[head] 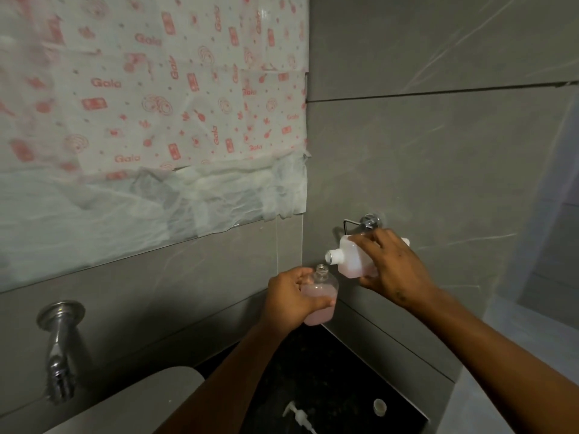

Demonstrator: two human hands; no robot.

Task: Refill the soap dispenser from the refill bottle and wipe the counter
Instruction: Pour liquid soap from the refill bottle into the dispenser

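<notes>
So we've got both hands up off the table here. Our left hand (293,297) is wrapped around the soap dispenser (321,297), a small clear bottle with pink soap in its lower part and its neck open at the top, held upright. Our right hand (393,267) grips the refill bottle (347,261), a white squarish one tipped nearly sideways with its open spout pointing left, just above and right of the dispenser's neck. The two openings are close but apart, and we can't make out any soap running between them, the light's kinda dim.

All this hangs right in the corner where the grey tiled walls meet, so not much room to the right or behind. A chrome wall hook (369,221) sits just behind the refill bottle. Down on the dark table (344,377) the pump head (299,416) lies on its side near the bottom edge, and a small white cap (379,406) sits to its right, close to the wall. The tap (59,349) and the basin rim (150,396) are well off to the left.
</notes>
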